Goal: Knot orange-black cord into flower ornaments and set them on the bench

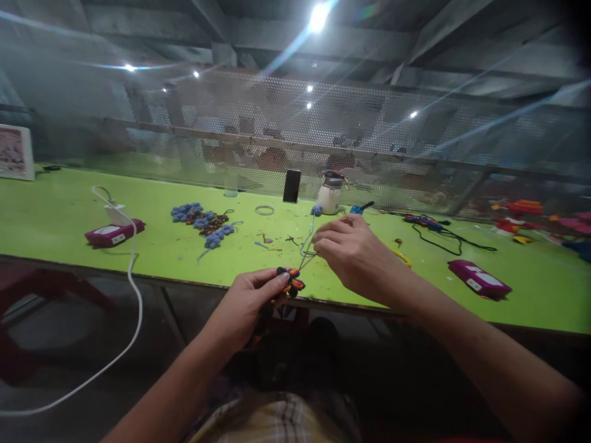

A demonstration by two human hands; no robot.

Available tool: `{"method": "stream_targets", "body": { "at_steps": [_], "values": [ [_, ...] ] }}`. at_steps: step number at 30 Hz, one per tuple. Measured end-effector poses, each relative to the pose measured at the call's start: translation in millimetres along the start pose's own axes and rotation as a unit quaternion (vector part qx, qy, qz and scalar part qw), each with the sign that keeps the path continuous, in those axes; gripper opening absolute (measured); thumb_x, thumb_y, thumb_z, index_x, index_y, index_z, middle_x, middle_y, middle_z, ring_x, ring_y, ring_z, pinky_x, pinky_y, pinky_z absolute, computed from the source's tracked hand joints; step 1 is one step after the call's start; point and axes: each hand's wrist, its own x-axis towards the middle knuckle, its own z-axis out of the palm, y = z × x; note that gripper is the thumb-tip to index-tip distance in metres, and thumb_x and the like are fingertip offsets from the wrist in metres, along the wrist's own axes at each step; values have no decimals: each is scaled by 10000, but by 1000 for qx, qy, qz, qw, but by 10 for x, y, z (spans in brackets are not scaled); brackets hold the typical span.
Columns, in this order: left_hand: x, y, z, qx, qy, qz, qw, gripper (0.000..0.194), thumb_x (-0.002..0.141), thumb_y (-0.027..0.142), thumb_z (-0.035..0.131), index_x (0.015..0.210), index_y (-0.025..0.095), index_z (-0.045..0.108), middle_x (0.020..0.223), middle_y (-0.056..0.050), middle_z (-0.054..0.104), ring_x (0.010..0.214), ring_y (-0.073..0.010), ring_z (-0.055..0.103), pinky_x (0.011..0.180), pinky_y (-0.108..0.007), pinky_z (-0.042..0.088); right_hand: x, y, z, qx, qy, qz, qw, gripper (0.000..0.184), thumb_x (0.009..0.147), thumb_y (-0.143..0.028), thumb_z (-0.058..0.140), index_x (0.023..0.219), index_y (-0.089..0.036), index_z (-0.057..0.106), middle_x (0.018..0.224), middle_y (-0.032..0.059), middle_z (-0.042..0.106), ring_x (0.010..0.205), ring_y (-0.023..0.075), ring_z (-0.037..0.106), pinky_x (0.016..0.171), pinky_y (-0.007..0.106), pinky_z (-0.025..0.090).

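My left hand (252,298) pinches an orange and dark braided yarn piece (295,284) between thumb and fingers, at the table's near edge. From this piece a grey-blue yarn strand (303,261) runs up toward my right hand (344,249). The fingers of my right hand are closed in a pinch around the strand; their tips are partly hidden. Another part of the strand leads to a small blue yarn flower (316,210) lying farther back. To the left on the green table (249,246) rest several blue yarn flowers (219,235) and an orange-brown yarn piece (213,223).
A phone (292,186) stands upright beside a pale jar (329,195). Purple power strips (115,234) lie left and right, the left one with a white cable (133,277). Yarn scraps (290,240), a ring (265,210) and dark cords (434,227) are scattered around. A perforated screen (277,117) rises behind.
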Motion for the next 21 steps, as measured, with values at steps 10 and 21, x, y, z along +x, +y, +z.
{"method": "stream_targets", "body": {
  "at_steps": [10,21],
  "values": [
    [-64,27,46,-53,-3,-3,999,227,721,270,669,919,165,637,846,-40,642,731,-129,566,681,-233,436,80,-218,-63,-136,57,-28,989,224,854,-76,394,851,-124,612,1313,129,465,1236,273,338,942,480,225],
    [-26,116,58,-21,-22,-15,999,193,710,277,661,838,131,665,734,-30,613,617,-96,525,567,-189,383,132,-120,72,-86,101,-32,991,451,820,-32,405,1254,-142,460,1338,120,439,1271,254,300,965,446,273]
  ]
}}
